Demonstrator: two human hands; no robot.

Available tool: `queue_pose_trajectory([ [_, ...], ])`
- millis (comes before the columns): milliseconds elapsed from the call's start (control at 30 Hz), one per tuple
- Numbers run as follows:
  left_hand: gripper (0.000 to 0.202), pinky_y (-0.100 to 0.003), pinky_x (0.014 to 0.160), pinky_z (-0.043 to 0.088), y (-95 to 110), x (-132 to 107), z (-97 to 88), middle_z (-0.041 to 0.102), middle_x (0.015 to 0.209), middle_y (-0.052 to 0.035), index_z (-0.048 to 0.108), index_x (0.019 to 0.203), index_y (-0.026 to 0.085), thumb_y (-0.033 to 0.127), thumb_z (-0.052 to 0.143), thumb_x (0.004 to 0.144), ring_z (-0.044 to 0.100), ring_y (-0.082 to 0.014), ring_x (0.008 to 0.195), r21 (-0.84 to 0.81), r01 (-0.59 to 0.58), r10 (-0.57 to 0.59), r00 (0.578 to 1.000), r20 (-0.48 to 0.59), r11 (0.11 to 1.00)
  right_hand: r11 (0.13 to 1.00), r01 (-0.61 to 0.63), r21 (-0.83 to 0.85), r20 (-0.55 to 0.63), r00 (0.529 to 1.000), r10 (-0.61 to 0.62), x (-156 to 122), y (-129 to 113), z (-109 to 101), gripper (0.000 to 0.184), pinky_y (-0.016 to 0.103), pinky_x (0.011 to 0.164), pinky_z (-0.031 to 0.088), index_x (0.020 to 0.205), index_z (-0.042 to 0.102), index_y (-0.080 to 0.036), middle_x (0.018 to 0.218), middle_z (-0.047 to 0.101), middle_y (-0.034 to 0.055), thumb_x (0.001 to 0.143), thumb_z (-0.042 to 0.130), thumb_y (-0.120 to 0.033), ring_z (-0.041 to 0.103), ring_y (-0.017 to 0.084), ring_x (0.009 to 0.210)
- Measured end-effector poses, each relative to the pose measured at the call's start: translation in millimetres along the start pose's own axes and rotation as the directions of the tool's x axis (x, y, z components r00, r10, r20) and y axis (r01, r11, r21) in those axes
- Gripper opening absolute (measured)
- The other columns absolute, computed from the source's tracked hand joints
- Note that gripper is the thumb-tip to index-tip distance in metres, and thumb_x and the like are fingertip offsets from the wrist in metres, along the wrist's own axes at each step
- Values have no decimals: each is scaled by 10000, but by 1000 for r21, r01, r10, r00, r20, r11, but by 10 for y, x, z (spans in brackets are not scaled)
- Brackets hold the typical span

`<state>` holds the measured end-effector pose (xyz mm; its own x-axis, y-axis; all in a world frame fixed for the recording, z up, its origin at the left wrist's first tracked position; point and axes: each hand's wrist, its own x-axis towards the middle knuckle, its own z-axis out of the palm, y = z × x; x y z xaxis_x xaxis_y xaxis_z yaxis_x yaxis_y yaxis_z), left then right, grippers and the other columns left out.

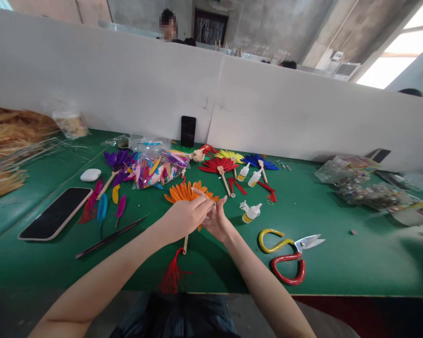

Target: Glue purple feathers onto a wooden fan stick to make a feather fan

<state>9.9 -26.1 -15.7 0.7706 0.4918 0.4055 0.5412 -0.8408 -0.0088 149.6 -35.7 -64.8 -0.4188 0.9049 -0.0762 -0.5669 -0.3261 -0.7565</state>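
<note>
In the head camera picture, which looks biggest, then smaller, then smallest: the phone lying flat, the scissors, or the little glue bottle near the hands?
1. Phone, largest.
2. Scissors, a bit smaller. They lie about as near the camera as the phone, so this is fair.
3. Glue bottle, clearly smallest.

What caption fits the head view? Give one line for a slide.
Both hands, left and right, work on an orange feather fan on a green table, scissors nearby.
</note>
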Motion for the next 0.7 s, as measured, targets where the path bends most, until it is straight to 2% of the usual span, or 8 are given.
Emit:
queue_pose_trajectory([
  [67, 294, -204, 498, 422, -16, -20, 15, 591, 869, -67, 548, 1014, 111, 176, 274, 930, 573, -109, 625, -84, 47, -48, 999, -18, 995, 1000, 5, 27, -56, 998, -4, 15, 0, -21, 708, 203, 549, 399, 1138, 581, -310, 606, 460, -50, 620, 499, -784, 464, 95, 548],
  [167, 300, -221, 571, 469, -3, -36, 27, 594, 927, -68, 504, 1120, 137, 210, 275, 940, 603, -123, 701, -206, 131, -130, 991, 16, 970, 1000, 9, -2, -152, 988, -9, 31, 16, -56, 662, 201, 521, 370, 1115, 590, -296, 579, 422, -55, 647, 516, -757, 416, 92, 516],
  [333, 290, -253, 588, 489, 47, -19, 60, 585, 959, -79, 507, 1087, 121, 243, 287, 944, 620, -151, 727, -201, 224, -204, 972, 117, 954, 992, 58, -110, -261, 962, -85, 58, 69, -94, 580, 203, 513, 345, 1120, 555, -295, 590, 422, -60, 690, 560, -683, 398, 93, 514],
  [500, 309, -260, 621, 494, 70, 13, 57, 589, 939, -68, 521, 1061, 127, 270, 268, 955, 628, -161, 769, -194, 300, -275, 950, 145, 934, 963, 169, -212, -382, 892, -241, 63, 59, -40, 444, 186, 458, 267, 1045, 547, -258, 583, 357, -79, 739, 594, -576, 319, 70, 478],
  [700, 265, -247, 644, 484, 76, 46, 47, 607, 965, -67, 534, 1042, 140, 252, 314, 946, 633, -157, 801, -192, 362, -326, 925, 195, 912, 920, 203, -335, -460, 817, -348, 84, 74, -40, 429, 195, 474, 302, 1034, 516, -241, 664, 438, -59, 738, 608, -536, 410, 81, 543],
])
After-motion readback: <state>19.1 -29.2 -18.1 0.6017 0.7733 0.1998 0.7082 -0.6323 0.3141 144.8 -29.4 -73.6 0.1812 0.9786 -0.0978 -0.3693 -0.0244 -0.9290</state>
